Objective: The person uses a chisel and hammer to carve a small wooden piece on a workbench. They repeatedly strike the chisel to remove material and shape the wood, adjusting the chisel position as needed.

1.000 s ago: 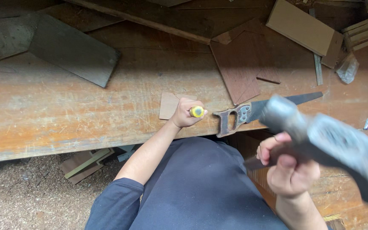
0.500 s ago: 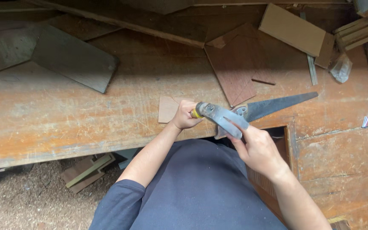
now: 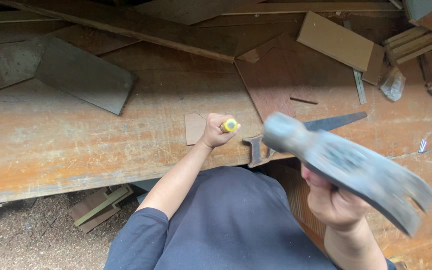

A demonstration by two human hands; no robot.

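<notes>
My left hand [image 3: 218,131] is closed around a yellow-handled tool [image 3: 229,125], probably a chisel, held upright on the wooden workbench [image 3: 76,150] near its front edge. A small thin wood piece [image 3: 194,128] lies just left of that hand. My right hand [image 3: 335,202] grips a grey metal hammer [image 3: 346,167], raised and blurred, close to the camera and to the right of the chisel. A handsaw [image 3: 326,123] lies on the bench behind the hammer, its brown handle [image 3: 255,150] at the bench edge; the hammer hides part of it.
A dark grey board [image 3: 83,75] lies at the back left, a reddish plywood sheet [image 3: 271,80] and light wooden offcuts [image 3: 338,42] at the back right. Nails [image 3: 423,145] lie at the far right. Wood scraps [image 3: 98,207] and sawdust cover the floor below.
The hammer was raised a second ago, came down onto the chisel's yellow end half a second ago, and is now lifted back up to the right. My left hand has stayed in place.
</notes>
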